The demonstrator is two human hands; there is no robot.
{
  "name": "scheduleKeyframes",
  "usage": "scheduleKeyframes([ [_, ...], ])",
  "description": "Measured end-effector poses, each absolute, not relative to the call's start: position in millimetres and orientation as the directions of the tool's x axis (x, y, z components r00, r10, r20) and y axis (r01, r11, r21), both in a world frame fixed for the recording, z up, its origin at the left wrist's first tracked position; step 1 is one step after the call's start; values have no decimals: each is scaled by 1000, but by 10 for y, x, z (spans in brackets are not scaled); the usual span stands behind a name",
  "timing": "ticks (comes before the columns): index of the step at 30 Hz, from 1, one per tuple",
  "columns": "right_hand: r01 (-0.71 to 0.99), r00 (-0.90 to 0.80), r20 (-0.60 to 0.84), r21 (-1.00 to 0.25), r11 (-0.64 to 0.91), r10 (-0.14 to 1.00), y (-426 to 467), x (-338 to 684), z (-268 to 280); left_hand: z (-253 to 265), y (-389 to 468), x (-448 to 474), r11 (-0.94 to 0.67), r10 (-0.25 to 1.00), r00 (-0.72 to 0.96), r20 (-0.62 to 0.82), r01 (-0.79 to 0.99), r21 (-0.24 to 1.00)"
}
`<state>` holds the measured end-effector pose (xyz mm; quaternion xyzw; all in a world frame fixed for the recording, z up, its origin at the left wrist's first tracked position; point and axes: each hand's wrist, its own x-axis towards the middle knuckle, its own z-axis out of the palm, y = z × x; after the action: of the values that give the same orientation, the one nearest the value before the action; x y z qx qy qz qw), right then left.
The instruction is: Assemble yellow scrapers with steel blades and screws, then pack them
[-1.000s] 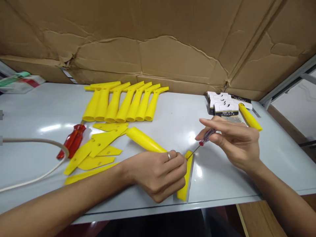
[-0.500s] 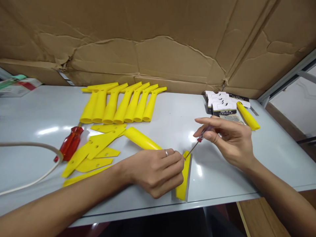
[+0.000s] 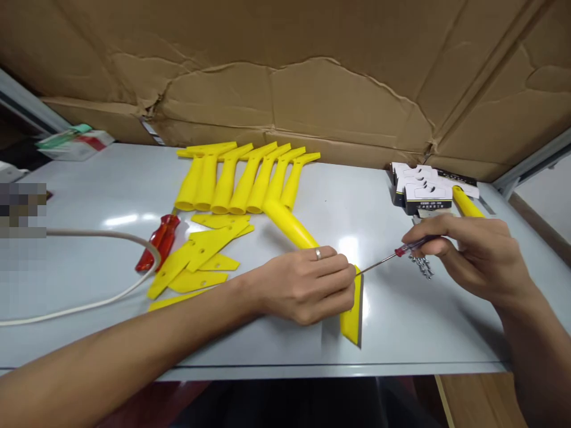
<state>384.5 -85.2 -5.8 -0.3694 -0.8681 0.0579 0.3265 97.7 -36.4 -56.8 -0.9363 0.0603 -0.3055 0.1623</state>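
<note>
My left hand point(image 3: 316, 285) is closed around the neck of a yellow scraper point(image 3: 289, 224), whose tubular handle points up and left. The scraper's flat head, with a grey blade along its right edge, sticks out below my fingers. In my right hand point(image 3: 477, 255) a small screwdriver with a clear and red handle point(image 3: 413, 245) is pinched between thumb and fingers. Its thin shaft slants down left, and the tip meets the scraper head beside my left fingertips. A small pile of screws point(image 3: 423, 267) lies just left of my right hand.
Several yellow scraper handles point(image 3: 243, 184) stand in a row at the back. Flat yellow plates point(image 3: 205, 255) overlap in front of them, beside a red screwdriver point(image 3: 160, 241) and a white cable point(image 3: 107, 235). Printed cards point(image 3: 422, 187) lie back right. Cardboard point(image 3: 236, 101) walls the rear.
The view has shifted, so the tabletop things appear further right. My right hand has drawn back to the right, and the screwdriver lies flatter. The pile of screws has come into view.
</note>
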Motion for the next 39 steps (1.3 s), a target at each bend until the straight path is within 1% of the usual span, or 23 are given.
scheduleKeyframes([
  [4, 673, -534, 538, -197, 713, 652, -847, 3836, -57, -580, -332, 990, -932, -233, 799, 554, -21, -361],
  [7, 743, -489, 535, -160, 650, 690, -830, 3804, -93, -588, -327, 1007, -929, -259, 787, 560, -43, -369],
  [9, 775, -429, 515, -211, 595, 742, -815, 3792, -126, -591, -332, 1011, -929, -245, 792, 559, -27, -369],
  [12, 769, -357, 429, -369, 522, 830, -797, 3798, -160, -596, -347, 1015, -930, -228, 802, 553, -10, -369],
  [14, 756, -328, 376, -446, 479, 867, -796, 3807, -161, -598, -361, 1019, -929, -238, 799, 553, -20, -370],
  [17, 764, -291, 342, -479, 432, 893, -812, 3800, -143, -587, -384, 1015, -917, -259, 807, 530, -33, -397],
  [20, 784, -241, 313, -495, 375, 918, -834, 3764, -130, -552, -404, 995, -892, -268, 832, 486, -23, -451],
  [26, 809, -121, 206, -547, 217, 971, -841, 3716, -152, -484, -435, 978, -842, -240, 874, 422, 30, -539],
  [29, 797, -98, 184, -575, 188, 978, -827, 3730, -180, -477, -449, 992, -829, -239, 882, 407, 32, -558],
  [31, 764, -107, 173, -616, 192, 979, -805, 3745, -197, -461, -447, 992, -826, -238, 887, 396, 30, -563],
  [33, 716, -106, 196, -665, 211, 975, -775, 3760, -207, -420, -424, 972, -823, -209, 887, 413, 68, -564],
  [36, 641, 15, 339, -725, 251, 941, -735, 3762, -220, -321, -326, 895, -799, -116, 847, 519, 231, -555],
  [38, 639, 94, 451, -711, 293, 888, -724, 3736, -246, -265, -225, 823, -761, -59, 777, 627, 372, -532],
  [39, 665, 82, 496, -673, 323, 865, -723, 3713, -267, -247, -172, 787, -749, -36, 729, 684, 433, -501],
])
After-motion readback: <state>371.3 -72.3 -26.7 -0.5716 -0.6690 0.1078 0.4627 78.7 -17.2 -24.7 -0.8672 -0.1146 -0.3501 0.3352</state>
